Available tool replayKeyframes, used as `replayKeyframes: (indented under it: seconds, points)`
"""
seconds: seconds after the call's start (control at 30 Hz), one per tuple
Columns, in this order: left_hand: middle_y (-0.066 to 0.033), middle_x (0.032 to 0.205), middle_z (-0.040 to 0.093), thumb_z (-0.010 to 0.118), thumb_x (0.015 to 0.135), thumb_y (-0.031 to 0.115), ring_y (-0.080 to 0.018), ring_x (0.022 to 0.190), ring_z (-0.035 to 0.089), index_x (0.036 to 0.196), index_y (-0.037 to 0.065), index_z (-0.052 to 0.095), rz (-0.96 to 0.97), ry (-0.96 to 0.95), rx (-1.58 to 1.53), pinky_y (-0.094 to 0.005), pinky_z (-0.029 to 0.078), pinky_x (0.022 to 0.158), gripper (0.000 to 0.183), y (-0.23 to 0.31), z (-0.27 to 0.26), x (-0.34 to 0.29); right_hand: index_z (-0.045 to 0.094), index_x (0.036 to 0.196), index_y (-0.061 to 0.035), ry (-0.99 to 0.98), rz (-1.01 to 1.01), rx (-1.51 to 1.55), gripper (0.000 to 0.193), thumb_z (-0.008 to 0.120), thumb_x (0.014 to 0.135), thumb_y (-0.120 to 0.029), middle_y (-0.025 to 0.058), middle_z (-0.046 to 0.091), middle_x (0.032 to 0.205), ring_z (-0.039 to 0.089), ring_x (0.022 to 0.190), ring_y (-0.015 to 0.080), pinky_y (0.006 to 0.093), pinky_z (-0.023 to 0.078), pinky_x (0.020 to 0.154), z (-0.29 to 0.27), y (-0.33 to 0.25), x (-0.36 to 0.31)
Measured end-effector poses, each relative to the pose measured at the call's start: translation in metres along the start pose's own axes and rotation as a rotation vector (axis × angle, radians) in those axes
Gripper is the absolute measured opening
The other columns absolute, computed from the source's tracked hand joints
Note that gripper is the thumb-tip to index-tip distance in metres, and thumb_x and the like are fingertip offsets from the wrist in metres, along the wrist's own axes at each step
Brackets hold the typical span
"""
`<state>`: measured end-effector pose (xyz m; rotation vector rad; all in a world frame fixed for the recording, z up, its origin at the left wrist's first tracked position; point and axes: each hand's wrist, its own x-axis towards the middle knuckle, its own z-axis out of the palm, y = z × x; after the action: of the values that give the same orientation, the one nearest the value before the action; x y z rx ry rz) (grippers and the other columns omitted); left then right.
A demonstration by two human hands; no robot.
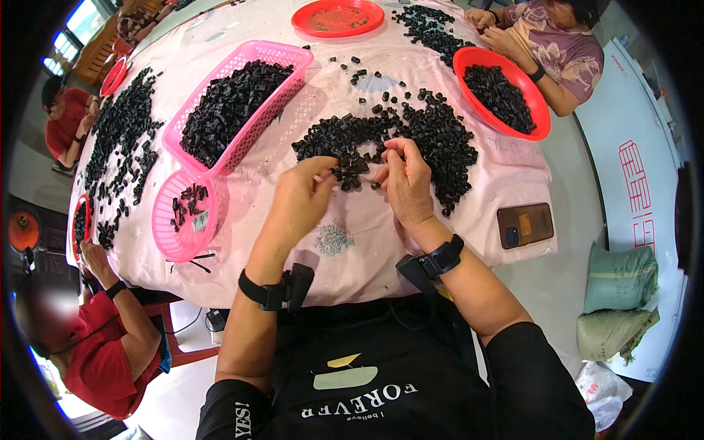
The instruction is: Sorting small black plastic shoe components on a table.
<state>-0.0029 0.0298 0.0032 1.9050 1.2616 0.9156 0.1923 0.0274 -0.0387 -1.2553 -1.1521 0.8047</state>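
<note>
Small black plastic parts lie in a loose pile [444, 150] on the pink tablecloth in front of me. At the pile's near left edge, my left hand [304, 192] has its fingers curled together against several parts; what sits between the fingertips is hidden. My right hand [407, 180] is closed in a pinch at the pile's near middle, thumb against the bent fingers. A single black part [375, 185] shows just under its lower fingertips. Whatever the pinch holds is too small to make out. Dark straps with small devices circle both my wrists.
A pink basket [299, 73] heaped with black parts stands left, with a round pink basket [163, 220] nearer me. Red trays [539, 121] [337, 31] lie right and far. A phone [525, 224] rests at right. Co-workers [110, 345] sit around the table.
</note>
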Motion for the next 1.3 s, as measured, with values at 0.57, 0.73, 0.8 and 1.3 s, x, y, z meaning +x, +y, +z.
replayKeyframes:
  seconds: [0.57,0.73,0.8,1.3]
  points:
    - [-0.0157,0.085,0.067,0.062,0.085,0.002,-0.0252,0.069,0.064,0.106,0.001,0.072,0.039,0.161,0.297,-0.0355,0.051,0.066,0.024,-0.029,-0.007,0.015,0.061,0.11,-0.0009,-0.078,-0.013,0.124,0.013,0.055,0.102,-0.01,0.0054,0.069,0.095,0.072,0.082,0.0113,0.0235,0.057,0.063,0.002,-0.001,-0.001]
    - [-0.0154,0.081,0.066,0.064,0.08,0.003,-0.0256,0.068,0.064,0.101,0.0,0.069,0.034,0.134,0.327,-0.0362,0.051,0.066,0.022,-0.025,-0.011,0.013,0.062,0.11,-0.0015,-0.23,-0.036,0.172,0.015,0.055,0.102,-0.012,0.0058,0.07,0.101,0.073,0.086,0.0127,0.0229,0.057,0.066,-0.001,-0.011,-0.003]
    - [-0.0195,0.081,0.066,0.067,0.077,0.002,-0.0356,0.073,0.066,0.092,0.0,0.065,-0.071,0.107,0.258,-0.0439,0.051,0.069,0.015,-0.016,-0.012,0.013,0.064,0.109,-0.0018,-0.346,0.015,0.126,0.015,0.055,0.101,-0.012,0.0059,0.07,0.099,0.073,0.088,0.0138,0.0235,0.057,0.068,-0.001,-0.016,-0.005]
    - [-0.0127,0.074,0.065,0.067,0.08,-0.002,-0.0224,0.066,0.064,0.085,0.0,0.061,-0.219,0.061,0.038,-0.0338,0.049,0.061,0.009,-0.019,-0.011,0.009,0.064,0.108,0.0015,-0.303,0.032,0.04,0.015,0.063,0.094,-0.003,0.008,0.071,0.09,0.072,0.077,0.0131,0.0247,0.058,0.067,-0.001,-0.013,-0.004]
